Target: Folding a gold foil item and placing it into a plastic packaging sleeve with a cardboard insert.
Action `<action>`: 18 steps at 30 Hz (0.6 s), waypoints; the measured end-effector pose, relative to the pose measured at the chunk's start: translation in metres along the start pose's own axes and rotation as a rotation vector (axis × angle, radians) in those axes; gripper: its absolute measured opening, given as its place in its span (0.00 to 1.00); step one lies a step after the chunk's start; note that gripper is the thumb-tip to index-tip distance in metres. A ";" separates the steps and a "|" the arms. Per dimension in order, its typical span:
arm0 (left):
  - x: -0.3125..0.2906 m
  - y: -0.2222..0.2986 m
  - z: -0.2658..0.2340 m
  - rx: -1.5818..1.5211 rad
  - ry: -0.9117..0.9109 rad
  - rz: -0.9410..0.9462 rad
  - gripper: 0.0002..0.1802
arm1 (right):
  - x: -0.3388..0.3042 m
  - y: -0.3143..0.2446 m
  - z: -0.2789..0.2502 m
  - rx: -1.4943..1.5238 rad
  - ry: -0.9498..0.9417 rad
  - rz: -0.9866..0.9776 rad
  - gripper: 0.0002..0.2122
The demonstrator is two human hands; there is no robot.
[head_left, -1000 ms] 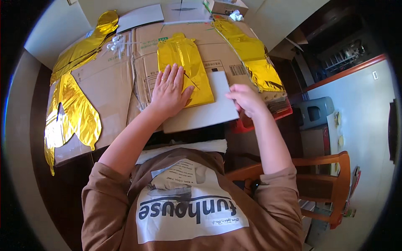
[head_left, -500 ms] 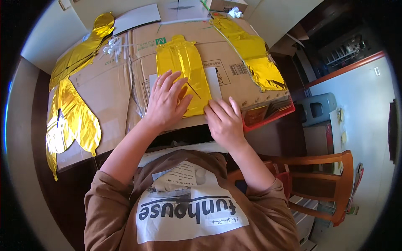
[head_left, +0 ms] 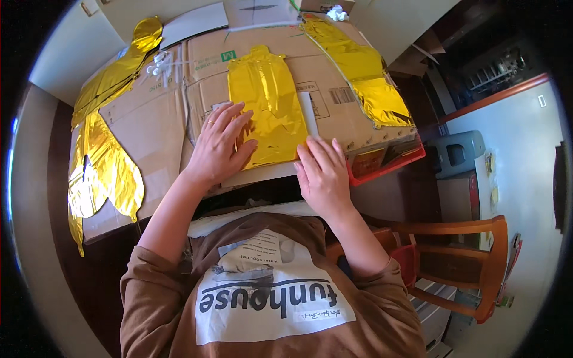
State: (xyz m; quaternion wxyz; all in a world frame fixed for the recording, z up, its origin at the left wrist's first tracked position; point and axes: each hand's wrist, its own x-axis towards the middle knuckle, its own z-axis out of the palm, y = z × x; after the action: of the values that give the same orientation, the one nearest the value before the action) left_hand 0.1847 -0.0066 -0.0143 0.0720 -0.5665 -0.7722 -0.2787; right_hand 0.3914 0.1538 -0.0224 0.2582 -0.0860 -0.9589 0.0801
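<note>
A flat gold foil balloon [head_left: 265, 101], its far end tapering to a small tab, lies on a white sheet [head_left: 308, 110] over a cardboard surface [head_left: 149, 125]. My left hand [head_left: 218, 146] rests at the balloon's near left edge, its fingers stretched out and apart, the fingertips touching the foil. At the near right corner, my right hand [head_left: 323, 176] has its fingers extended against the foil edge, with the thumb lower and apart from them. Neither hand visibly grips anything.
Another gold foil balloon [head_left: 113, 161] hangs over the left edge; a long gold foil piece [head_left: 358, 68] lies at right. White crumpled bits [head_left: 158, 64] sit at far left. A red tray [head_left: 388, 168] is at the right edge, a wooden chair [head_left: 456, 232] at lower right.
The middle balloon has shifted slightly right and lies flatter near its front edge. My left hand has moved a little left; the right hand's fingers have slid slightly right along the corner.
</note>
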 end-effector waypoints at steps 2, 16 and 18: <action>-0.004 -0.001 -0.014 -0.096 -0.042 -0.026 0.29 | -0.001 -0.013 -0.004 -0.021 0.025 -0.018 0.20; 0.001 -0.015 -0.015 -0.006 -0.104 0.120 0.27 | -0.011 -0.036 0.017 -0.045 -0.296 -0.049 0.35; 0.005 -0.016 -0.014 0.066 -0.085 0.140 0.27 | -0.010 -0.038 0.018 -0.027 -0.307 -0.030 0.36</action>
State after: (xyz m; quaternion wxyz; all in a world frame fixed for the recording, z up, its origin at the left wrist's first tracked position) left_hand 0.1656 -0.0125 -0.0055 0.0771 -0.6276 -0.7420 -0.2228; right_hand 0.3858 0.1130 -0.0349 0.1084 -0.0620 -0.9893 0.0754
